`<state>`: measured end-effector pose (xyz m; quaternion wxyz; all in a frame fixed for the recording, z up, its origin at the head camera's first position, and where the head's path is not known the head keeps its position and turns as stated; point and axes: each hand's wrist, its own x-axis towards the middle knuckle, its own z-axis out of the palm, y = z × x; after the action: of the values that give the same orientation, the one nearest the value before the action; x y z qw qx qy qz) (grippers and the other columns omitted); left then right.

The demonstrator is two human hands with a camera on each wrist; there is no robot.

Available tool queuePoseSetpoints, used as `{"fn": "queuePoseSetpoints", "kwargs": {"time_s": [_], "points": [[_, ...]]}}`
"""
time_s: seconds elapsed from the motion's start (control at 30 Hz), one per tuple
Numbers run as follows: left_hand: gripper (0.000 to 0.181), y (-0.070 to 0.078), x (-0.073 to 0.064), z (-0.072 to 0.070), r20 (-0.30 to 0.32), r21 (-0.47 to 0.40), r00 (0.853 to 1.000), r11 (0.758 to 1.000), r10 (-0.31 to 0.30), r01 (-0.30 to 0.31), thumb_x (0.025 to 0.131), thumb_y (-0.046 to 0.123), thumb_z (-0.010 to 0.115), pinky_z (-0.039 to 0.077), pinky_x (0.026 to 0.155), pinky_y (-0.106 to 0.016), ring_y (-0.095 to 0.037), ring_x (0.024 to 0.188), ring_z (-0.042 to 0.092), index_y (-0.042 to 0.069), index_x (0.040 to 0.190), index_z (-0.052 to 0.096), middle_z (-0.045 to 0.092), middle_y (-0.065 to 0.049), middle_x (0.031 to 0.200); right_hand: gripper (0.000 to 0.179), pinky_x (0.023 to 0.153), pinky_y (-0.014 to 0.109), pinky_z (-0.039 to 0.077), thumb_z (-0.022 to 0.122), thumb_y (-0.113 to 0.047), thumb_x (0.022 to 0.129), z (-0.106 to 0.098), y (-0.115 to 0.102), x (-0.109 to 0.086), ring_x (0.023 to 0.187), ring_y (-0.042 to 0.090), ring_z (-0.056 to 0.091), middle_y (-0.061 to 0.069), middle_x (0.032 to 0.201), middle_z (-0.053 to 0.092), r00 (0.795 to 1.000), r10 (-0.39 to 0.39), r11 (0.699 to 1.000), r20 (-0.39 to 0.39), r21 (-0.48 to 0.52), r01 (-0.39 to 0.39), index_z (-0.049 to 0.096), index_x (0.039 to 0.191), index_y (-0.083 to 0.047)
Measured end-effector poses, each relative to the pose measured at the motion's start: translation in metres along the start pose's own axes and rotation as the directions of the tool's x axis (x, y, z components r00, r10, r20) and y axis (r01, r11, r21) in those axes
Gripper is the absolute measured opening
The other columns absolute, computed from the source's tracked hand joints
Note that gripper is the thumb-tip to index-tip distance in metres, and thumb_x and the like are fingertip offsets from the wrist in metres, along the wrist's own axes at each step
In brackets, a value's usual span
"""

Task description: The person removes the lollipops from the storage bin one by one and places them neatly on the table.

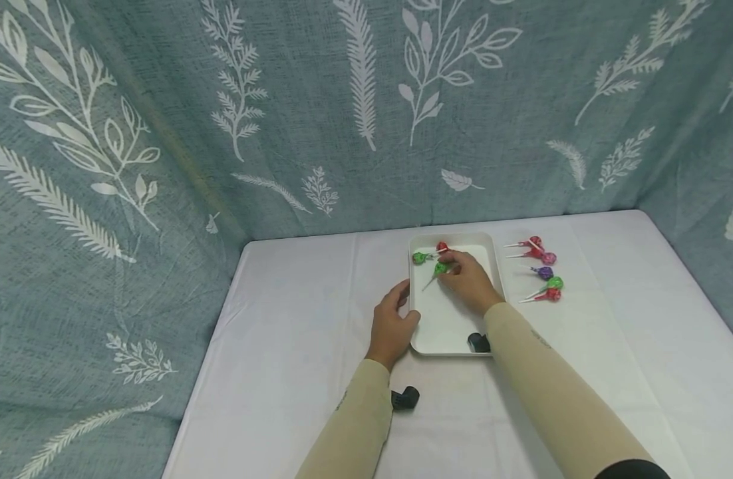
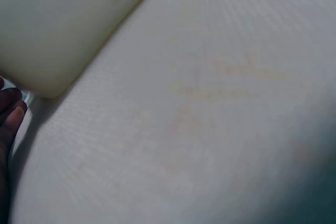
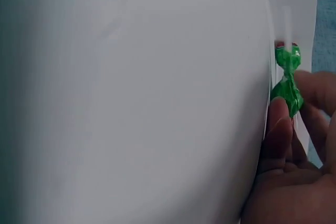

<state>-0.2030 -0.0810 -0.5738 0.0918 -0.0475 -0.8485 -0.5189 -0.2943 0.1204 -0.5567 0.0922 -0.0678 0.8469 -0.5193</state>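
A white rectangular tray (image 1: 453,332) lies on the table. My right hand (image 1: 469,283) is over it and pinches a green-wrapped lollipop (image 1: 441,268) between thumb and fingers, its white stick slanting down to the left. In the right wrist view the fingers are on the lollipop's green wrapper (image 3: 287,90). Beside them in the tray lie another green lollipop (image 1: 420,257) and a red lollipop (image 1: 442,246). My left hand (image 1: 392,326) rests against the tray's left side, thumb at the rim, fingers relaxed; the left wrist view shows only some fingertips (image 2: 13,114) near a tray corner.
To the right of the tray, several lollipops lie on the white cloth: red ones (image 1: 549,295), a green one (image 1: 555,283), a purple one (image 1: 544,273) and a pinkish one (image 1: 549,258). A patterned grey-green curtain (image 1: 318,133) hangs behind the table (image 1: 306,332).
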Motion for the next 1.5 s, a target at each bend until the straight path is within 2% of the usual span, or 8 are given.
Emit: {"fn": "queuePoseSetpoints", "kwargs": {"time_s": [0.23, 0.5, 0.97, 1.27, 1.5], "points": [[0.064, -0.0003, -0.0013, -0.0006, 0.0, -0.003, 1.0, 1.0, 0.013, -0.013, 0.088, 0.002, 0.063, 0.051, 0.114, -0.036, -0.024, 0.136, 0.062, 0.0, 0.152, 0.059, 0.067, -0.013, 0.145, 0.03, 0.1, 0.048, 0.052, 0.07, -0.01, 0.103, 0.0005, 0.0004, -0.0027, 0.114, 0.032, 0.061, 0.016, 0.134, 0.06, 1.0, 0.027, 1.0, -0.01, 0.013, -0.027, 0.067, 0.132, -0.003], [0.064, -0.0014, -0.0015, -0.0016, 0.003, -0.002, 1.0, 1.0, 0.025, -0.025, 0.087, 0.001, 0.063, 0.051, 0.114, -0.035, -0.024, 0.137, 0.061, -0.001, 0.151, 0.059, 0.067, -0.014, 0.145, 0.029, 0.095, 0.046, 0.053, 0.071, -0.011, 0.102, 0.0009, 0.0007, -0.0038, 0.11, 0.031, 0.062, 0.015, 0.124, 0.066, 0.998, 0.059, 0.998, -0.017, 0.035, -0.058, 0.065, 0.13, -0.005], [0.063, -0.0014, -0.0016, -0.0013, -0.005, -0.011, 1.0, 1.0, 0.024, -0.024, 0.087, 0.0, 0.063, 0.051, 0.113, -0.034, -0.025, 0.137, 0.062, -0.001, 0.151, 0.06, 0.068, -0.014, 0.144, 0.031, 0.096, 0.045, 0.051, 0.071, -0.014, 0.101, 0.0022, 0.001, -0.0044, 0.108, 0.03, 0.061, 0.014, 0.116, 0.066, 0.999, 0.027, 0.999, -0.031, 0.025, -0.026, 0.065, 0.129, -0.002], [0.063, -0.0021, 0.0004, -0.0028, 0.004, -0.018, 1.0, 1.0, 0.017, -0.017, 0.087, -0.001, 0.062, 0.051, 0.113, -0.033, -0.022, 0.136, 0.062, -0.001, 0.151, 0.06, 0.068, -0.013, 0.144, 0.031, 0.095, 0.043, 0.052, 0.071, -0.009, 0.101, 0.0022, -0.005, -0.0064, 0.109, 0.031, 0.058, 0.017, 0.12, 0.062, 0.997, 0.02, 0.998, -0.079, 0.066, -0.015, 0.065, 0.129, 0.001], [0.063, -0.0033, 0.0025, -0.004, 0.02, -0.026, 1.0, 1.0, 0.011, -0.01, 0.088, -0.002, 0.062, 0.05, 0.113, -0.033, -0.022, 0.137, 0.061, 0.0, 0.152, 0.059, 0.068, -0.012, 0.144, 0.03, 0.101, 0.047, 0.049, 0.067, -0.003, 0.099, 0.0017, -0.0055, -0.0048, 0.112, 0.033, 0.056, 0.02, 0.125, 0.058, 0.997, 0.002, 0.998, -0.081, 0.064, 0.004, 0.065, 0.128, 0.002]]}}
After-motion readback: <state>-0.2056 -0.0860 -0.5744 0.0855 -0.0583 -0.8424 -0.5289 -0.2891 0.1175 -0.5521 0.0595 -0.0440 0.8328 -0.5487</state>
